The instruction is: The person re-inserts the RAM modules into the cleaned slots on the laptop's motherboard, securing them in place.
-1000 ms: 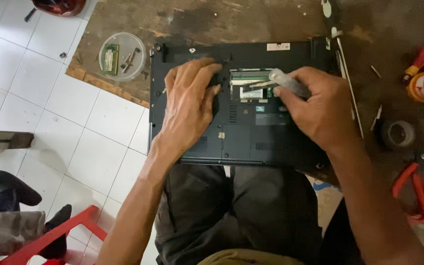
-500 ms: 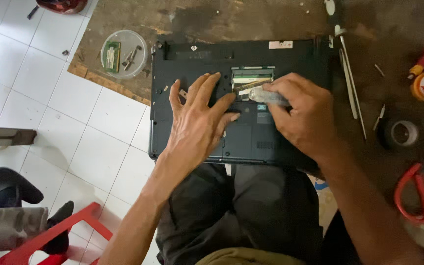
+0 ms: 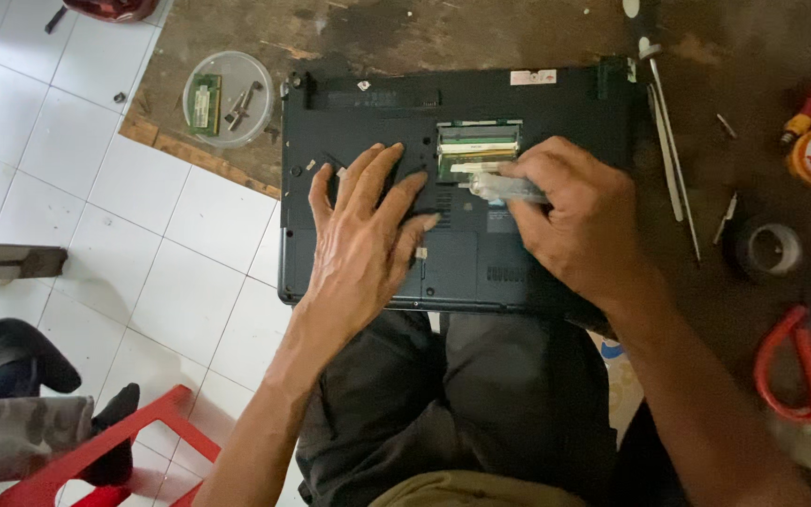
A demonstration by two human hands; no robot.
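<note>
The left hand (image 3: 363,235) is pressing flat, fingers spread, on the stiff upturned laptop (image 3: 462,188); the right hand (image 3: 574,221) is pinching a slim, light screwdriver (image 3: 504,188) by its handle at the fragile open memory bay (image 3: 479,148)

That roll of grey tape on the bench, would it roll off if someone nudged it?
Probably not: the tape roll lies flat on its side on the wooden bench, so a push would likely slide it. Stood on edge, its round shape would probably roll. It looks light and stiff.

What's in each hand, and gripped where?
Right hand grips a clear-handled tool by its handle, tip hidden. Left hand holds nothing, pressing flat on the upturned laptop.
</note>
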